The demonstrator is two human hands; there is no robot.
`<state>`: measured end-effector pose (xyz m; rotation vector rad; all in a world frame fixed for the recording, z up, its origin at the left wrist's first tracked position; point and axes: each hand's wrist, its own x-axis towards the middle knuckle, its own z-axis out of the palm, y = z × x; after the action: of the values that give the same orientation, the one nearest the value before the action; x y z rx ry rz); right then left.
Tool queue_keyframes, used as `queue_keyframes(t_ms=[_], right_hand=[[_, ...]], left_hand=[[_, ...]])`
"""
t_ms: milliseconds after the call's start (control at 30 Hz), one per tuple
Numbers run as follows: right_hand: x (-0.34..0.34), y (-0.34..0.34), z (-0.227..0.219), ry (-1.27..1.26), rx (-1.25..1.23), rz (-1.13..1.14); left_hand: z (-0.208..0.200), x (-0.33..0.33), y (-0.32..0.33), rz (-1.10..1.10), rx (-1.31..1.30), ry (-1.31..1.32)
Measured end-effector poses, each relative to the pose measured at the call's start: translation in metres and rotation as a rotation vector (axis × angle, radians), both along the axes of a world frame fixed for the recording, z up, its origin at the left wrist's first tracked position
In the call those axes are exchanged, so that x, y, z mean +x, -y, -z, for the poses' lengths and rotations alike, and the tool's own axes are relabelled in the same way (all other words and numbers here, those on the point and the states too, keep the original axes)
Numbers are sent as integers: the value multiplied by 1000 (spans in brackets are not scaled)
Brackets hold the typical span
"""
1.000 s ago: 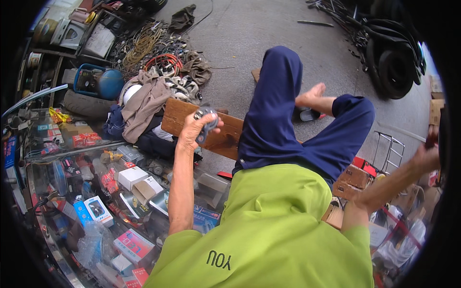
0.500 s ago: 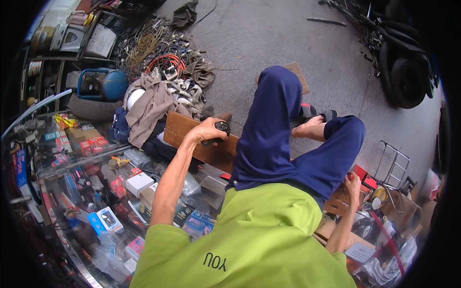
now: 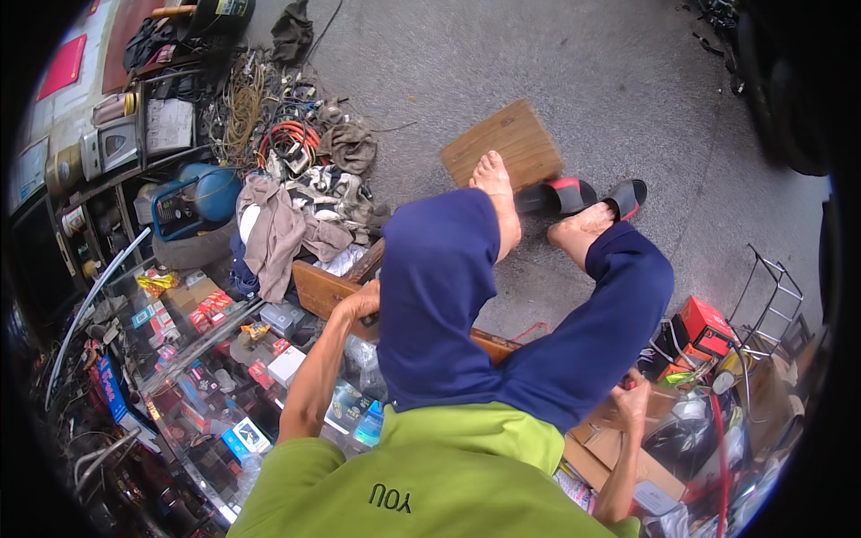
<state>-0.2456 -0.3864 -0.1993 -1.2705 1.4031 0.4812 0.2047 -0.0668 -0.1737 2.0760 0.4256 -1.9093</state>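
My left hand (image 3: 366, 301) is beside my left knee, over a wooden board (image 3: 316, 289). A sliver of something black shows under its curled fingers; the knee hides the rest. My right hand (image 3: 633, 400) is low beside my right thigh, fingers curled near the edge of another brown wooden board (image 3: 659, 403). A small red bit shows at its fingertips, too small to name. Between my legs, a strip of wood (image 3: 495, 346) is partly covered by the blue trousers (image 3: 439, 296). My bare left foot (image 3: 496, 193) is at a flat wooden block (image 3: 516, 142) on the floor.
Dark sandals (image 3: 574, 194) lie by my feet. At left, a glass case (image 3: 202, 336) holds small boxes; beyond it are cloths (image 3: 273, 229) and tangled cables (image 3: 242, 112). At right are a red box (image 3: 706, 325), a metal folding frame (image 3: 773, 291) and cardboard (image 3: 603, 453).
My left hand, with the black round thing seen in it earlier, has moved back beside the knee. My left leg has swung left, and its foot now shows. The view has shifted.
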Motion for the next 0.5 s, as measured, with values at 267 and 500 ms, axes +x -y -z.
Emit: queue_keyframes(t_ms=[267, 500], right_hand=[[-13, -6, 15, -63, 24, -22], [-29, -16, 23, -6, -80, -218]], left_hand=[[16, -33, -30, -138, 88, 125], [43, -66, -96, -206, 89, 266]])
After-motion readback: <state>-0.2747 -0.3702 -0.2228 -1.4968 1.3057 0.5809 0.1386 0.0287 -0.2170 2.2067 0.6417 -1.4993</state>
